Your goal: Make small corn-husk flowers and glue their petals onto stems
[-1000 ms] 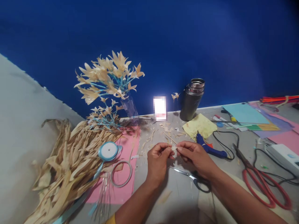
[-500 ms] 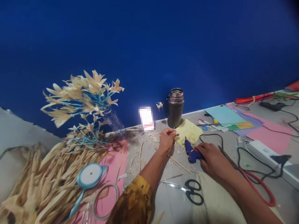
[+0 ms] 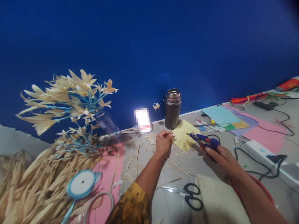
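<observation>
Fingers of the right hand (image 3: 218, 155) wrap round a blue plastic glue gun (image 3: 207, 142), its narrow dark nozzle pointing left above a creased yellow sheet (image 3: 181, 132) mottled with pale patches. The left hand (image 3: 163, 141) lies at that sheet's left edge, fingers curled in and thumb drawn up to the index finger; anything pinched between the tips is too small to tell.

Just behind the sheet stands a dark, cylindrical flask (image 3: 173, 113) with a shiny, ridged neck and an open mouth. Papery shavings (image 3: 149, 138) and a thin straw-coloured stick (image 3: 178, 167) are scattered near the left forearm. Nearer the person lie scissors (image 3: 192, 194) with smooth steel blades and rounded black loops, beside a soft beige cloth (image 3: 215, 196).

Farther left, a round white spool (image 3: 83, 183) rimmed in glossy blue rests by a pink sheet (image 3: 118, 158) and a heap of dry, ribbed husks (image 3: 42, 189). Behind these, pale flowers (image 3: 79, 85) with pointed, papery petals fan out on blue stems from a clear, tilted vessel (image 3: 108, 123). To the right are a flat light-blue sheet (image 3: 219, 115) and a long white power strip (image 3: 259, 149).
</observation>
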A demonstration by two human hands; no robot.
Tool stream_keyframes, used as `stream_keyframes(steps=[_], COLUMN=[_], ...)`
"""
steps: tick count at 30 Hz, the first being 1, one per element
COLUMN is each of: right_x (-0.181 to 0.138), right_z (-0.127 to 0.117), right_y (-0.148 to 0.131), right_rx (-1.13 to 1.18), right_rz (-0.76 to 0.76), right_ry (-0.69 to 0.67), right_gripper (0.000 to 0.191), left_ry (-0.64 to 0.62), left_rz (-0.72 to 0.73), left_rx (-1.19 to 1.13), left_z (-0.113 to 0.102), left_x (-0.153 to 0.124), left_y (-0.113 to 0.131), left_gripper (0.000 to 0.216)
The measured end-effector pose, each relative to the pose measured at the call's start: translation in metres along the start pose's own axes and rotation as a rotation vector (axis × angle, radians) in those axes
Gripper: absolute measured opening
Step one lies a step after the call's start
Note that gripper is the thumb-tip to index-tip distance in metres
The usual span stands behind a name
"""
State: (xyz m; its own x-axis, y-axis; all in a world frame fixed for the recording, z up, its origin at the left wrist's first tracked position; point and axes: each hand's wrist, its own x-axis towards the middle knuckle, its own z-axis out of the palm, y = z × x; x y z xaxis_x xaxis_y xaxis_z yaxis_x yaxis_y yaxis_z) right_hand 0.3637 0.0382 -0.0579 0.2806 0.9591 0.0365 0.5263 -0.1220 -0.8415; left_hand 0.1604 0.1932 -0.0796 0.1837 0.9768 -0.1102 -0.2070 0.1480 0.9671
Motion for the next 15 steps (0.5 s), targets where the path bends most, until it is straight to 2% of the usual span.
stream_keyframes(steps=[2, 6, 15], right_x=[-0.001, -0.002, -0.005], right_z=[0.003, 0.011, 0.015], right_y=[-0.002, -0.004, -0.016], right_rx=[0.107, 0.159, 0.046], right_rz=[0.025, 0.013, -0.028], right_ry=[-0.034, -0.048, 0.009], right_gripper=[0.056, 0.059, 0.048], left_ry=[-0.037, -0.09, -0.155], left_rz=[-0.014, -0.014, -0.025], left_rx=[-0.024, -0.048, -0.082], left_z=[0.0, 0.003, 0.01], left_x=[-0.002, -0.007, -0.018], left_y=[0.004, 0.011, 0.018], left_gripper=[0.017, 0.02, 0.019])
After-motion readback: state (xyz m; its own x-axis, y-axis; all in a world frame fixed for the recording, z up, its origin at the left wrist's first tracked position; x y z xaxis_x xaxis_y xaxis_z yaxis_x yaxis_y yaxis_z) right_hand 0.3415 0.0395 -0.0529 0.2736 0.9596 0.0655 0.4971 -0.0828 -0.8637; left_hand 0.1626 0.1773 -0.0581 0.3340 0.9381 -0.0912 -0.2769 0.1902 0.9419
